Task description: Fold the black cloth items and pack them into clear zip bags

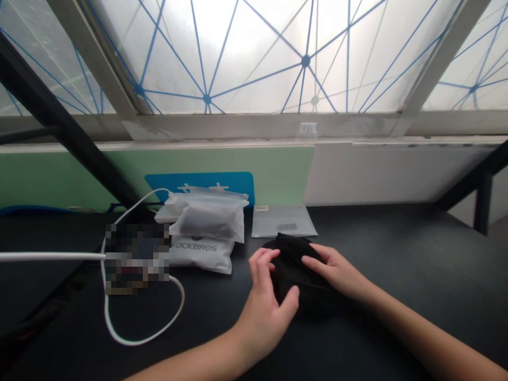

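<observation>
A soft black fabric item (296, 264), folded or bunched up, is between my two hands above the dark table. Its exact kind cannot be made out, as black merges with black. My right hand (331, 267) grips its right side, thumb on top and fingers partly hidden behind it. At its left edge is my left hand (265, 296), with curved fingers and thumb spread apart; the fingertips are at the fabric. Just behind the fabric lies a flat translucent zip bag (283, 222) with a small label.
Several frosted plastic bags (210, 217) are piled at left, one marked "ROCKBROS" (202, 256). A white cable (135, 341) loops around a pixelated area on the black table (416, 275). Behind stand a green panel (278, 169), a blue sign (242, 182) and windows. Dark metal bars slant at both sides.
</observation>
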`<state>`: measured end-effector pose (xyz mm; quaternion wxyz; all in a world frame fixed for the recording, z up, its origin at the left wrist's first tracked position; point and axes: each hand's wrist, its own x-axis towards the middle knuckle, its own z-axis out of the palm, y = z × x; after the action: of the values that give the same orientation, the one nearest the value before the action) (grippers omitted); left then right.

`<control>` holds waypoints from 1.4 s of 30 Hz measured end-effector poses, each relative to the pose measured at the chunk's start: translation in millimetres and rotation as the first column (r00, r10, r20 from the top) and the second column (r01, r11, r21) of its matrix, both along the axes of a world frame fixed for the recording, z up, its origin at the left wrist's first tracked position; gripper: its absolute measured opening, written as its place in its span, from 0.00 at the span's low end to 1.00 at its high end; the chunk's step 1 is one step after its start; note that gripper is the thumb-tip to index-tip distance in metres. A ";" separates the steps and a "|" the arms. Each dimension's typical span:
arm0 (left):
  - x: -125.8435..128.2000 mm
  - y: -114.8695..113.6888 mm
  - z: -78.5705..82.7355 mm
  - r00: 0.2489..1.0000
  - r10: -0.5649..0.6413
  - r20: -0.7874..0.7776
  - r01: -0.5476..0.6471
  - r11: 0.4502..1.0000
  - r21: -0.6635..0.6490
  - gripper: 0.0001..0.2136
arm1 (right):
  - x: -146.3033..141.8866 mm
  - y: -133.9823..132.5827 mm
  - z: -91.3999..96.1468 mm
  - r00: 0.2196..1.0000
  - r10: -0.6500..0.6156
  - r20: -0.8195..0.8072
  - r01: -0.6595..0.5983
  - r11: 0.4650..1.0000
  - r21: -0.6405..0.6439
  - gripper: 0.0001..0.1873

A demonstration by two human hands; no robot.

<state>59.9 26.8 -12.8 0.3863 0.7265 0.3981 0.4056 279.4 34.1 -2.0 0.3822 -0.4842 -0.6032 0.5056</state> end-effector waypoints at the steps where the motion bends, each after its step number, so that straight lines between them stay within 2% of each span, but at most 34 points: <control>1: -2.3 -1.5 3.0 0.994 0.003 -0.109 0.018 0.980 0.197 0.27 | 0.9 2.1 1.3 1.000 0.022 0.017 -0.022 1.000 0.004 0.20; 3: -6.5 -3.8 10.0 0.959 0.042 -0.279 0.108 0.858 0.502 0.26 | 0.5 7.6 2.1 0.992 0.022 0.127 -0.032 0.996 0.079 0.21; 5: -9.1 -4.8 15.8 0.908 0.058 -0.416 0.239 0.744 0.624 0.21 | -2.8 14.4 -1.4 0.954 -0.040 0.298 -0.027 0.975 0.219 0.21; 7: -10.4 -4.2 17.8 0.824 0.014 -0.566 0.392 0.707 0.589 0.13 | -7.2 21.3 -9.4 0.877 -0.127 0.464 -0.043 0.940 0.340 0.17; 9: -11.3 -1.9 15.6 0.726 -0.064 -0.684 0.516 0.709 0.481 0.11 | -10.4 26.6 -20.0 0.795 -0.217 0.566 -0.048 0.908 0.416 0.10; 11: -12.7 1.6 11.7 0.658 -0.137 -0.740 0.596 0.695 0.402 0.15 | -11.0 29.4 -30.0 0.762 -0.291 0.578 -0.022 0.881 0.473 0.07; 13: -15.0 6.0 8.7 0.648 -0.183 -0.739 0.622 0.686 0.376 0.20 | -9.0 29.7 -36.2 0.775 -0.351 0.526 0.025 0.848 0.529 0.11; 15: -18.0 10.7 7.9 0.677 -0.215 -0.704 0.604 0.709 0.365 0.24 | -5.3 27.2 -36.0 0.796 -0.365 0.483 0.023 0.816 0.578 0.12; 18: -22.8 17.1 8.8 0.728 -0.287 -0.623 0.585 0.734 0.345 0.25 | 1.7 17.6 -22.3 0.836 -0.240 0.494 -0.127 0.791 0.598 0.07; 20: -24.9 19.6 8.4 0.787 -0.356 -0.504 0.564 0.746 0.354 0.26 | 6.8 7.5 -6.8 0.864 -0.091 0.495 -0.225 0.810 0.541 0.09; 22: -25.2 20.4 6.9 0.864 -0.382 -0.328 0.484 0.809 0.334 0.27 | 11.7 -3.4 9.3 0.887 0.064 0.458 -0.277 0.866 0.416 0.15; 24: -23.8 20.3 4.8 0.931 -0.330 -0.154 0.359 0.906 0.226 0.25 | 15.1 -12.0 21.5 0.886 0.175 0.429 -0.309 0.913 0.265 0.26; 26: -21.2 20.9 2.9 0.967 -0.253 -0.029 0.254 0.966 0.043 0.22 | 15.5 -16.0 27.5 0.871 0.201 0.447 -0.296 0.943 0.154 0.36; 27: -19.7 21.7 1.9 0.975 -0.219 0.024 0.220 0.974 -0.054 0.21 | 14.3 -16.2 28.4 0.864 0.187 0.468 -0.271 0.955 0.120 0.36; 29: -17.0 23.9 -0.5 0.979 -0.178 0.102 0.197 0.951 -0.237 0.21 | 10.4 -13.8 27.5 0.858 0.146 0.493 -0.209 0.975 0.075 0.27; 31: -15.1 26.0 -3.3 0.982 -0.140 0.123 0.173 0.933 -0.315 0.23 | 6.3 -9.3 25.3 0.868 0.136 0.477 -0.181 0.982 0.048 0.22; 33: -14.6 27.7 -6.0 0.993 -0.103 0.059 0.114 0.966 -0.233 0.23 | 4.0 -4.6 22.8 0.882 0.147 0.448 -0.176 0.984 0.024 0.20; 35: -15.2 29.3 -7.6 0.997 -0.065 -0.046 0.062 0.996 -0.059 0.22 | 4.3 -1.1 19.9 0.886 0.137 0.443 -0.151 0.989 -0.004 0.20; 37: -16.3 31.6 -7.0 0.987 -0.062 -0.150 0.070 0.996 0.052 0.20 | 6.1 0.7 15.8 0.870 0.114 0.479 -0.104 0.993 -0.046 0.22; 39: -17.3 35.2 -4.2 0.972 -0.076 -0.224 0.096 0.992 0.080 0.17 | 8.0 1.0 10.9 0.826 0.068 0.559 -0.048 0.998 -0.051 0.23; 40: -17.6 37.3 -2.2 0.963 -0.077 -0.257 0.102 0.991 0.084 0.16 | 8.7 0.7 8.5 0.792 0.015 0.611 -0.017 1.000 -0.003 0.23; 42: -17.6 41.6 2.1 0.943 -0.058 -0.326 0.098 0.989 0.108 0.15 | 9.0 -0.1 4.9 0.717 -0.136 0.684 0.002 0.981 0.192 0.22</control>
<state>42.4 68.4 -10.7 0.2864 0.8207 0.4009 0.2894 288.4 34.0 3.0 0.1885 -0.6244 -0.7263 0.2169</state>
